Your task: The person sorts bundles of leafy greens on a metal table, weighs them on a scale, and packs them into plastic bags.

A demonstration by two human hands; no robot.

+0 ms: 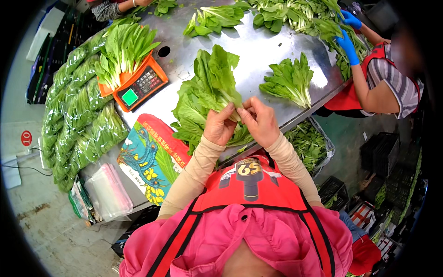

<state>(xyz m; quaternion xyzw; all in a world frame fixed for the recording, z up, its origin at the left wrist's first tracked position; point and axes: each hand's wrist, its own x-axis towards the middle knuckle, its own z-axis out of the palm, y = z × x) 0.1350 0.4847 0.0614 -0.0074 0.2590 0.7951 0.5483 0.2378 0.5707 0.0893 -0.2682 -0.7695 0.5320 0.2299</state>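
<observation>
Upright between my hands is a leafy green vegetable head (219,76), its pale stem base pinched by the fingers of both. My left hand (220,125) grips it from the left, and my right hand (260,119) holds the stem end from the right. More loose green leaves (192,110) lie beneath and to the left on the steel table (252,59). A small bunch of greens (290,81) rests to the right, near the table edge. On the left, an orange digital scale (143,85) carries another bunch (126,52). A colourful printed bag (155,155) lies left of my forearm.
Stacked plastic-bagged greens (79,117) fill the table's left side, with clear plastic bags (109,194) below them. A lined crate of leaves (306,145) stands under the right edge. A blue-gloved co-worker (373,76) handles greens at the right; another person's arm (121,7) reaches in at top left.
</observation>
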